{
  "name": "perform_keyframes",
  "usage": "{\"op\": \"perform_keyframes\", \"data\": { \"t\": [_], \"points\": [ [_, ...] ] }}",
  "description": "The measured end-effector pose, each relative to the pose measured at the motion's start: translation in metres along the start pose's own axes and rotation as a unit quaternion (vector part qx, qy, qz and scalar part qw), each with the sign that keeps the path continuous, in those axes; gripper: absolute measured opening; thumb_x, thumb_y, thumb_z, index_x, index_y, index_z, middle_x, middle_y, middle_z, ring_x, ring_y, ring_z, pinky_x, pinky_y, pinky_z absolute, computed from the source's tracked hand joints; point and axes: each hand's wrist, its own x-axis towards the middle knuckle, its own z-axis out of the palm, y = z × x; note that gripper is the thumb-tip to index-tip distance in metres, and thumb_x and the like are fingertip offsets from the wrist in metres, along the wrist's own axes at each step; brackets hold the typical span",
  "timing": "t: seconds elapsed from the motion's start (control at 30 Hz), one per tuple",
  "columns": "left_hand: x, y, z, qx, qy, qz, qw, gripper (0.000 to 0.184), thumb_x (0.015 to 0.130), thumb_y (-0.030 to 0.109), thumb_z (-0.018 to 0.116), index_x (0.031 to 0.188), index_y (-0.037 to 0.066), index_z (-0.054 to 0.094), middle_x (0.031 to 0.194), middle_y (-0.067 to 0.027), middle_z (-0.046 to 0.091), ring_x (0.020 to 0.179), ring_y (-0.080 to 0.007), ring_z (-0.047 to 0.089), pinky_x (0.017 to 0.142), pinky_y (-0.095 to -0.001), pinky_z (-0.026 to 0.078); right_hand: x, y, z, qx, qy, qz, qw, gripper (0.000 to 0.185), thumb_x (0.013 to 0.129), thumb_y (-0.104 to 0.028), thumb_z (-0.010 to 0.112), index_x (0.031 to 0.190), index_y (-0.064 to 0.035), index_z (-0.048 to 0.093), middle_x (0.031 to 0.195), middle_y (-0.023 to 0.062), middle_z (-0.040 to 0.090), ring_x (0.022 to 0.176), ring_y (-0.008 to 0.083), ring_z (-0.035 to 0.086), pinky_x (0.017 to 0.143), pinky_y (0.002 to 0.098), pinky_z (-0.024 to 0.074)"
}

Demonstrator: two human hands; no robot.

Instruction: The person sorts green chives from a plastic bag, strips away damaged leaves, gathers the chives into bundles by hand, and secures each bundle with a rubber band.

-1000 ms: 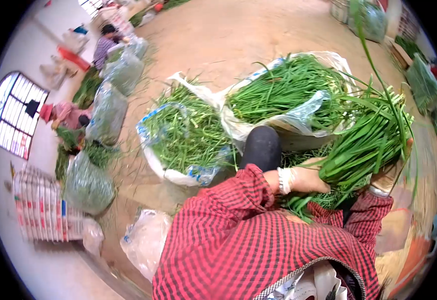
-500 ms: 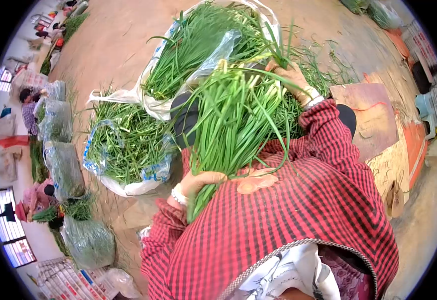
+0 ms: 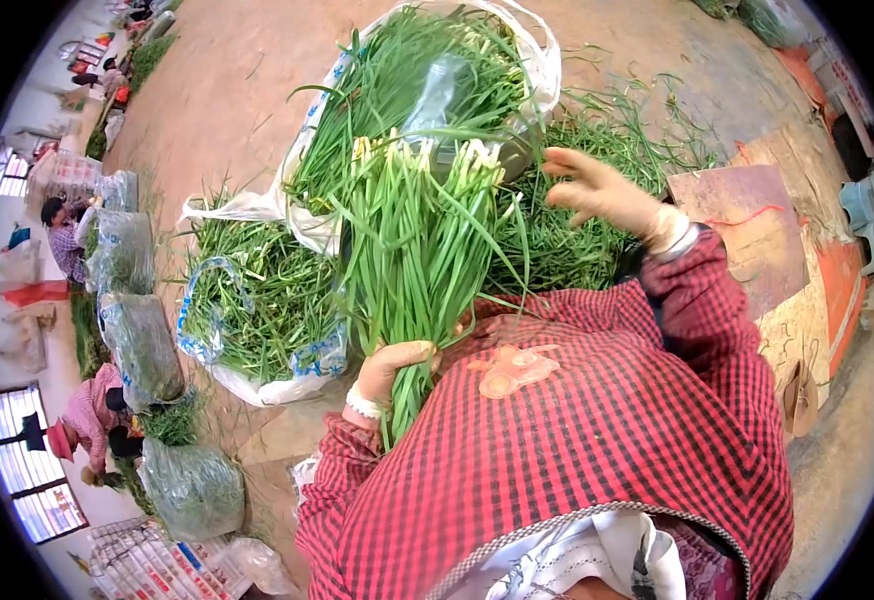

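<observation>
A thick bunch of green chives [image 3: 412, 250] stands before my lap, pale cut ends up and leaf tips down. My left hand [image 3: 394, 368], in a thin pale glove, is wrapped round its lower part. To the right of the bunch, my gloved right hand [image 3: 597, 190] is raised with its fingers apart and nothing in them. It hovers over a heap of loose green leaves [image 3: 567, 245]. Behind the bunch lies a white plastic bag [image 3: 555, 80] opened wide and full of long chives [image 3: 387, 90], with a strip of clear plastic [image 3: 435, 95] on top.
A smaller white and blue bag [image 3: 275, 390] of short green trimmings stands at left. A flat board [image 3: 742, 235] lies at right. Several filled plastic bags [image 3: 142, 350] line the left side, where a co-worker in pink [image 3: 92, 420] bends over greens.
My right hand has let go of some chives and drawn back to the right, opening. The bunch in my left hand now stands more upright and gathered. The co-worker in pink leans lower.
</observation>
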Motion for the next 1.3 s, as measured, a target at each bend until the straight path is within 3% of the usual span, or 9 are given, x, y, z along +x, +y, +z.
{"op": "perform_keyframes", "data": {
  "t": [0.17, 0.3, 0.47, 0.67, 0.73, 0.83, 1.0, 1.23, 1.3],
  "points": [
    [0.0, 0.011, 0.033, 0.133, 0.075, 0.118, 0.981, 0.049, 0.077, 0.004, 0.069, 0.123, -0.002, 0.056, 0.112, -0.0148, 0.066, 0.094, -0.0187, 0.064, 0.083, -0.0312, 0.051, 0.036, 0.034, 0.073, -0.038, 0.006, -0.156, 0.987, 0.063, 0.084, -0.034, 0.071, 0.129, 0.0033, 0.047, 0.098, 0.0136, 0.065, 0.078, 0.0163, 0.06, 0.07, 0.0312, 0.0509],
    [-0.003, 0.009, 0.028, 0.135, 0.082, 0.122, 0.98, 0.039, 0.077, 0.004, 0.071, 0.115, -0.002, 0.062, 0.104, -0.013, 0.068, 0.079, -0.0142, 0.063, 0.071, -0.0266, 0.051, 0.019, 0.011, 0.065, 0.031, -0.053, -0.04, 0.997, 0.025, 0.094, -0.015, 0.053, 0.113, -0.0003, 0.059, 0.074, 0.0034, 0.063, 0.058, 0.0085, 0.056, 0.054, 0.0244, 0.0464],
    [0.005, 0.001, 0.016, 0.159, 0.116, 0.108, 0.974, 0.033, 0.077, 0.002, 0.07, 0.108, -0.004, 0.063, 0.098, -0.0121, 0.069, 0.079, -0.0167, 0.066, 0.073, -0.0285, 0.053, 0.021, 0.022, 0.051, 0.121, 0.077, -0.043, 0.989, 0.022, 0.094, -0.015, 0.05, 0.11, -0.0041, 0.062, 0.074, 0.0018, 0.062, 0.055, 0.009, 0.057, 0.044, 0.0221, 0.0409],
    [-0.006, 0.014, 0.037, 0.116, 0.106, 0.108, 0.982, 0.039, 0.073, 0.002, 0.074, 0.109, 0.0, 0.062, 0.103, -0.0113, 0.068, 0.086, -0.0186, 0.066, 0.08, -0.0313, 0.053, 0.037, 0.039, -0.047, -0.029, 0.277, -0.025, 0.96, 0.024, 0.093, -0.018, 0.055, 0.11, -0.0031, 0.062, 0.073, 0.003, 0.062, 0.052, 0.0076, 0.054, 0.043, 0.0207, 0.0398],
    [-0.001, 0.006, 0.018, 0.317, 0.112, 0.129, 0.933, 0.04, 0.073, 0.0, 0.069, 0.112, 0.0, 0.062, 0.103, -0.0087, 0.068, 0.089, -0.0194, 0.064, 0.085, -0.033, 0.05, 0.025, 0.021, -0.05, -0.163, 0.248, 0.049, 0.954, 0.03, 0.092, -0.024, 0.059, 0.114, -0.0039, 0.061, 0.07, 0.0026, 0.06, 0.054, 0.0094, 0.055, 0.048, 0.0234, 0.043],
    [0.005, 0.005, 0.026, 0.229, 0.088, 0.119, 0.962, 0.047, 0.072, -0.002, 0.069, 0.118, 0.002, 0.059, 0.106, -0.0074, 0.067, 0.094, -0.0184, 0.063, 0.087, -0.0325, 0.05, 0.008, -0.019, -0.014, -0.391, 0.168, -0.019, 0.905, 0.068, 0.08, -0.057, 0.063, 0.121, -0.0033, 0.058, 0.087, 0.0151, 0.067, 0.085, 0.0312, 0.066, 0.077, 0.0389, 0.0507],
    [0.008, 0.006, 0.041, 0.197, 0.099, 0.105, 0.97, 0.041, 0.075, -0.001, 0.071, 0.114, 0.001, 0.061, 0.106, -0.007, 0.067, 0.095, -0.0158, 0.063, 0.086, -0.03, 0.05, 0.017, -0.022, 0.051, -0.553, -0.024, -0.02, 0.833, 0.048, 0.079, -0.046, 0.063, 0.104, -0.0052, 0.062, 0.083, 0.0186, 0.068, 0.078, 0.0373, 0.066, 0.072, 0.0444, 0.0526],
    [-0.002, 0.008, 0.036, 0.198, 0.116, 0.061, 0.972, 0.048, 0.072, -0.001, 0.072, 0.118, 0.001, 0.06, 0.112, -0.0082, 0.065, 0.098, -0.0177, 0.062, 0.089, -0.0314, 0.048, 0.026, 0.007, 0.025, -0.515, 0.098, -0.141, 0.84, 0.017, 0.083, -0.016, 0.053, 0.098, -0.0113, 0.061, 0.078, 0.0161, 0.066, 0.077, 0.0362, 0.066, 0.067, 0.0428, 0.0537],
    [-0.002, 0.006, 0.03, 0.217, 0.109, 0.059, 0.968, 0.051, 0.07, 0.003, 0.074, 0.118, 0.0, 0.059, 0.113, -0.0085, 0.064, 0.1, -0.0186, 0.061, 0.09, -0.0322, 0.048, 0.037, 0.02, -0.006, -0.507, 0.161, -0.064, 0.844, 0.022, 0.084, -0.025, 0.055, 0.101, -0.0131, 0.064, 0.086, 0.0146, 0.067, 0.081, 0.0353, 0.065, 0.073, 0.0431, 0.0525]
  ]
}}
